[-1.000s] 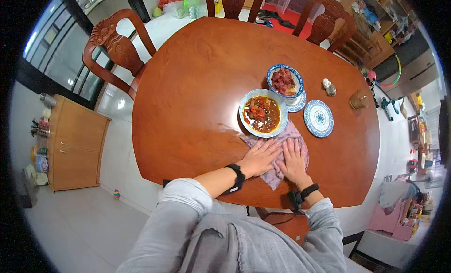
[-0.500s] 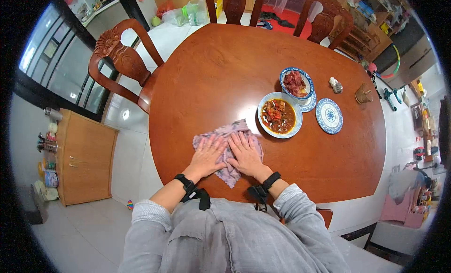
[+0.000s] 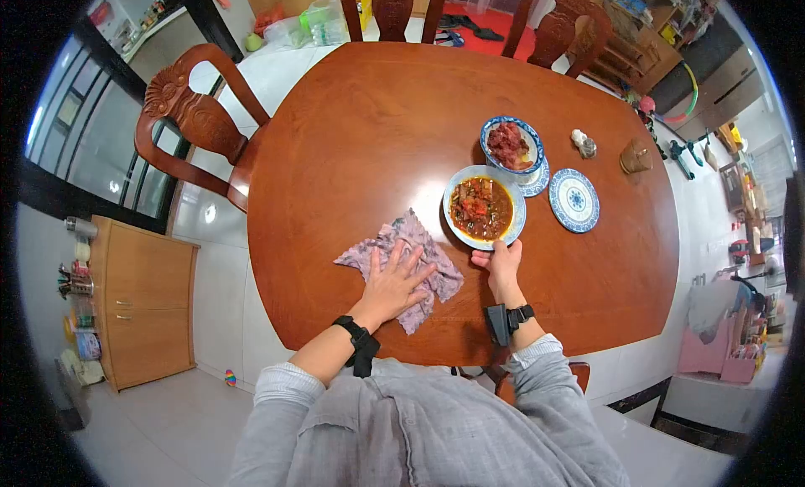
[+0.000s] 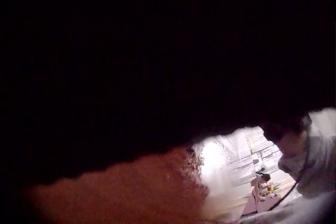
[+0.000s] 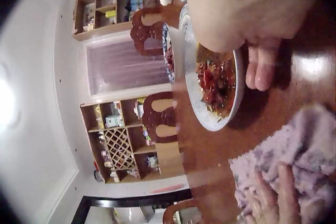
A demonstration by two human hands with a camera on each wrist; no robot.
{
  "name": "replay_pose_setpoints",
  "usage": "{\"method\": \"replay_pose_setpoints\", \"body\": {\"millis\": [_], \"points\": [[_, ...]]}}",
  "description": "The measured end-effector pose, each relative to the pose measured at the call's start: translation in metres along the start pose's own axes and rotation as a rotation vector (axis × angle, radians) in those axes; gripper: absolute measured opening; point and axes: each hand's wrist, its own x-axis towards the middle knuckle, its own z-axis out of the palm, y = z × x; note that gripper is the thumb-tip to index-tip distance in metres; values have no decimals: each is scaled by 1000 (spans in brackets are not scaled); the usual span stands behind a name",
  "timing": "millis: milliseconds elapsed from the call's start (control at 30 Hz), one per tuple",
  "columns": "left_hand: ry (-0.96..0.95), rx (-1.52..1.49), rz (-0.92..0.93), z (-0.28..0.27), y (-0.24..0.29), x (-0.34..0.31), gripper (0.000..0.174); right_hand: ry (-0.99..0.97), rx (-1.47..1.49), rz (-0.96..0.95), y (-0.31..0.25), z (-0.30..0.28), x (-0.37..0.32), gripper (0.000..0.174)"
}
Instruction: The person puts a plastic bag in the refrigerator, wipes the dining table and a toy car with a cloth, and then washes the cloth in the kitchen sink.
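Note:
My left hand (image 3: 390, 290) lies flat with fingers spread on a crumpled purple patterned cloth (image 3: 408, 227) near the table's front edge. At the near rim of a pale bowl of red-brown stew (image 3: 520, 215), my right hand (image 3: 503, 269) pinches the edge, thumb at the rim and fingers low against the outside. Those fingers (image 5: 264, 69) show beside the bowl wall in the right wrist view, where the thumb is hidden. The left wrist view is mostly dark, and the left hand is hidden there.
Behind the stew stands a blue-and-white bowl of reddish meat (image 3: 510, 145), overlapping a small patterned plate (image 3: 537, 183). Another patterned plate (image 3: 574, 200) lies to the right. Shaker-like small jars (image 3: 584, 143) and a brown cup (image 3: 636, 156) stand farther right. Carved chairs (image 3: 205, 122) surround the wooden table (image 3: 352, 135).
Both hands slid the cloth left, away from the stew bowl. The right hand then left the cloth and moved right to the bowl's near rim. The left hand stayed on the cloth.

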Motion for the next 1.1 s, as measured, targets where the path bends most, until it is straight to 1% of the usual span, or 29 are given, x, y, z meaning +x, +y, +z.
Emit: {"method": "replay_pose_setpoints", "body": {"millis": [100, 167, 200, 233, 300, 367, 433, 533, 567, 633, 667, 733, 833, 900, 967, 1000, 1033, 1067, 1100], "points": [[19, 24, -4, 0, -3, 13, 59, 18, -87, -25, 1, -22, 1, 25], [32, 42, -22, 0, -3, 22, 59, 31, -219, -88, -1, -44, 2, 25], [30, 46, -22, 0, -3, 26, 58, 40, -243, -123, -3, -54, 1, 22], [31, 43, -27, 1, -3, 29, 58, 67, -287, -128, -8, -64, 1, 22], [59, 20, -41, 2, -3, 32, 56, 54, -346, -154, -17, -87, 3, 22], [44, 15, -60, 2, -3, 35, 56, 106, -286, -193, -25, -105, 4, 21], [26, 12, -79, 3, -2, 38, 56, 174, -315, -207, -36, -122, 14, 19], [19, -7, -99, 3, -3, 45, 56, 269, -279, -238, -51, -140, 31, 17], [19, -9, -98, 3, -3, 46, 56, 311, -252, -204, -57, -141, 34, 19], [17, -8, -105, 2, -2, 48, 56, 319, -202, -252, -60, -150, 47, 21], [33, -13, -110, 3, -2, 50, 56, 333, -203, -230, -64, -151, 52, 24], [48, -13, -117, 3, -3, 56, 56, 337, -165, -213, -66, -148, 61, 25], [-4, -12, -129, 4, -3, 60, 57, 315, -118, -227, -65, -142, 64, 24], [14, -33, -126, 5, -2, 62, 58, 314, 36, -208, -65, -124, 50, 24], [30, -30, -141, 5, 2, 64, 59, 171, 144, -44, -45, -125, 46, 26], [51, -28, -155, 6, 5, 65, 60, 126, -18, -63, -46, -96, 20, 26], [48, -30, -155, 8, 9, 69, 60, 20, -144, -214, -38, -67, -8, 25], [35, -32, -151, 9, 13, 75, 60, -117, -160, -250, -26, -47, -22, 28], [23, -31, -151, 13, 19, 84, 61, -299, -380, -456, -8, -44, -22, 34]]}}
